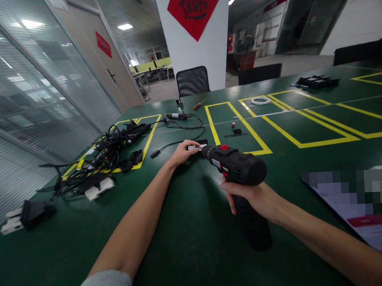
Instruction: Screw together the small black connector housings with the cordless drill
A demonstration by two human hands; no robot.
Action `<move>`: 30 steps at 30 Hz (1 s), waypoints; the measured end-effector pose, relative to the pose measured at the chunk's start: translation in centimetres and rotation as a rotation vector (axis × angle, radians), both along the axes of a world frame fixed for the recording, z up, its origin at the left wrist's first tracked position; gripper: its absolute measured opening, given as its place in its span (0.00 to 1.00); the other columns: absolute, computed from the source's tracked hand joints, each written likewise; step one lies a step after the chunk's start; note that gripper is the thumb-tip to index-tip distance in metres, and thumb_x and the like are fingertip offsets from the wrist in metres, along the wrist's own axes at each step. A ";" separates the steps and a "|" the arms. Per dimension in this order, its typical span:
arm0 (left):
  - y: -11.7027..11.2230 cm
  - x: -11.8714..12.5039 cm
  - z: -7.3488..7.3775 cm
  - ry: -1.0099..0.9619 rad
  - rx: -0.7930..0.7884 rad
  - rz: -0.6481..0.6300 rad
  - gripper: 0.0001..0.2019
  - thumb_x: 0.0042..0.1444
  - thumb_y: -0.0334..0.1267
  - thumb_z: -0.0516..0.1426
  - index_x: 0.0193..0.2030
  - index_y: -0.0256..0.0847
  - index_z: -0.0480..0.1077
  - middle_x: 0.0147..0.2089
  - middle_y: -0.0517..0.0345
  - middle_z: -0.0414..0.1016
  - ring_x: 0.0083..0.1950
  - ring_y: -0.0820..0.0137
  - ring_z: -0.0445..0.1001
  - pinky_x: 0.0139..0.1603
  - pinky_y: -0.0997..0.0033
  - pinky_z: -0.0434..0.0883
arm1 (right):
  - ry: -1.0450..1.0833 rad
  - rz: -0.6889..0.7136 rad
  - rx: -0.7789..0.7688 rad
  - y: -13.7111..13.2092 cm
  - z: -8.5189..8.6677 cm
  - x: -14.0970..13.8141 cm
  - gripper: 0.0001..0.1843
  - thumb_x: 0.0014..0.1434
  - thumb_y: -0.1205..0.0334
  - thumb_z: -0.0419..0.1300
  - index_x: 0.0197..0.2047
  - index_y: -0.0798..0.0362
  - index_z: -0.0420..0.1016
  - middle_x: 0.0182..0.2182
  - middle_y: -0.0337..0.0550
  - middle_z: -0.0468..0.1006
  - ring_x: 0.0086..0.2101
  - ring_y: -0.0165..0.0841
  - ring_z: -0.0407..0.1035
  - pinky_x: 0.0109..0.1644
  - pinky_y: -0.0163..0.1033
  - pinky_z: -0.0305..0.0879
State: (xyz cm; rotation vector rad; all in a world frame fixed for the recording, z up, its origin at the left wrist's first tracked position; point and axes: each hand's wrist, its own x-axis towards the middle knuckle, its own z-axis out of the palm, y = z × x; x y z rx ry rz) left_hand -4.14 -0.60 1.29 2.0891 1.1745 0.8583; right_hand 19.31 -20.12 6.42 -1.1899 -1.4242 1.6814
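My right hand point(255, 197) is wrapped round the grip of a black cordless drill point(239, 166) with red buttons, its nose pointing left over the green table point(188, 236). My left hand point(182, 152) reaches to the drill's tip, fingers pinched on a small white part point(194, 147) at the chuck. A small black flat piece point(202, 141) lies just behind that hand. A thin black cable with a plug point(155, 153) runs away to the left of my left hand.
A tangle of black cables and adapters point(106, 157) lies at the left, with white-and-black blocks point(21, 215) nearer the corner. Yellow tape boxes point(237, 124) mark the table. A screwdriver point(199, 104), a white tape ring point(260, 100) and a blurred sheet point(365, 211) are also there.
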 end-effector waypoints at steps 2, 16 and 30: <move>-0.1 0.0 0.2 0.006 0.000 -0.008 0.16 0.50 0.45 0.60 0.44 0.40 0.78 0.48 0.51 0.76 0.51 0.60 0.71 0.57 0.60 0.66 | -0.023 -0.011 -0.004 -0.1 0.3 -0.1 0.12 0.60 0.52 0.60 0.33 0.52 0.71 0.22 0.38 0.75 0.23 0.34 0.71 0.37 0.44 0.64; 0.2 -0.2 0.0 0.009 0.005 -0.023 0.17 0.51 0.45 0.61 0.45 0.40 0.78 0.49 0.51 0.77 0.51 0.60 0.72 0.58 0.59 0.66 | -0.003 -0.017 0.018 -0.1 0.7 -0.2 0.09 0.59 0.54 0.60 0.36 0.52 0.71 0.20 0.37 0.74 0.22 0.33 0.70 0.36 0.44 0.65; 0.0 -0.1 0.2 -0.003 -0.004 -0.021 0.17 0.51 0.45 0.60 0.45 0.38 0.78 0.49 0.50 0.76 0.51 0.59 0.72 0.58 0.58 0.67 | 0.067 -0.014 0.020 0.0 0.1 -0.2 0.08 0.59 0.56 0.60 0.36 0.52 0.70 0.21 0.37 0.74 0.21 0.33 0.70 0.34 0.43 0.65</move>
